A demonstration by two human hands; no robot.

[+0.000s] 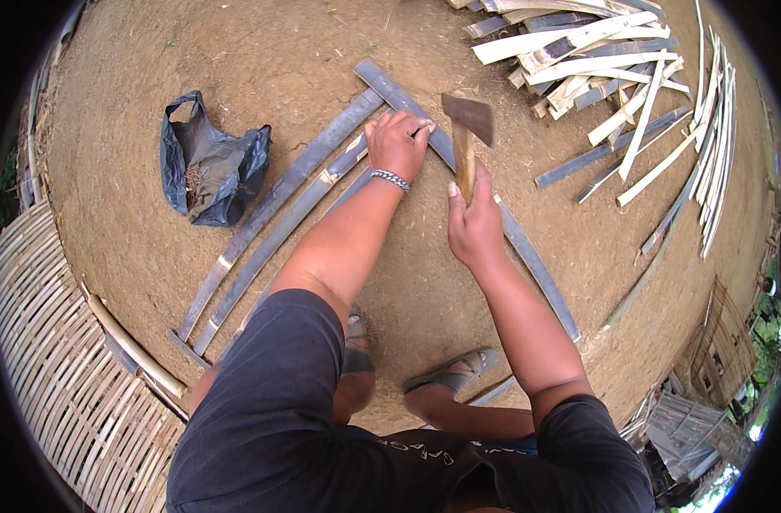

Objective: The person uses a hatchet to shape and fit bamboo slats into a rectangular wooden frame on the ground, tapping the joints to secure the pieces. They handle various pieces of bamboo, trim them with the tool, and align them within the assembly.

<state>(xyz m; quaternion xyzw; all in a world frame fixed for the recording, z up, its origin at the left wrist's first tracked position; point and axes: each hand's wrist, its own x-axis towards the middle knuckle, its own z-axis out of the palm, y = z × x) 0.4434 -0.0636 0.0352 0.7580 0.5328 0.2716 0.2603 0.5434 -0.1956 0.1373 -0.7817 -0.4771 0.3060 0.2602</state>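
My right hand grips the wooden handle of a hatchet, its dark, rusty head raised beside the far crosspiece. My left hand rests on that dark bamboo slat. Its thumb and fingers are pinched together; what they hold, if anything, is too small to make out. Long bamboo slats run from the crosspiece toward me on the left, their near ends at another short crosspiece. One more slat lies beyond my right forearm.
On the ground at left, a black plastic bag gapes around small brown bits. Split bamboo pieces are heaped at the far right, beside a bundle of thin pale strips. A slatted bamboo panel occupies the lower left. My sandalled feet stand between the slats.
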